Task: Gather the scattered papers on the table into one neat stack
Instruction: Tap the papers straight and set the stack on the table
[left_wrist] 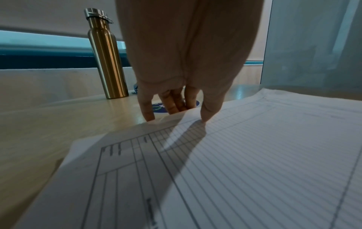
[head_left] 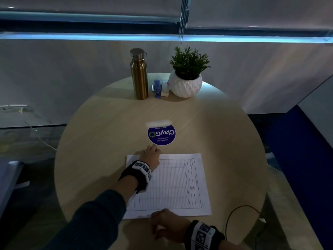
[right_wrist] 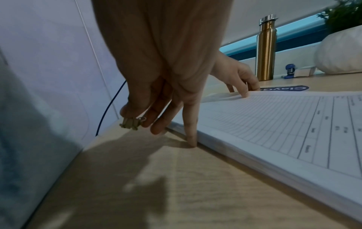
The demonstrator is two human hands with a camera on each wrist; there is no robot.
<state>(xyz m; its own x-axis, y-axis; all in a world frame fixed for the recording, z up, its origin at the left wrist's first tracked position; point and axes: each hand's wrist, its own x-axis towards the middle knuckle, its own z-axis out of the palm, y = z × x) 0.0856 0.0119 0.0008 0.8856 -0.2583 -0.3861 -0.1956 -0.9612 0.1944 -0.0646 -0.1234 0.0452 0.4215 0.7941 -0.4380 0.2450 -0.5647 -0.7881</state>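
Several papers [head_left: 173, 184] lie gathered in one stack on the round bench [head_left: 90, 141], just nearer me than the blue sticker [head_left: 161, 134]; their long axis runs from me toward that sticker, short edges near and far; my left hand [head_left: 150, 156] sits at the far left corner, on the sticker's side, thumb on the top sheet and fingers [left_wrist: 146, 108] straight down past the far edge; my right hand [head_left: 168, 225] stands at the near edge, away from the sticker, one straight finger against the stack's side, other fingers pinching a small clip [right_wrist: 130, 124].
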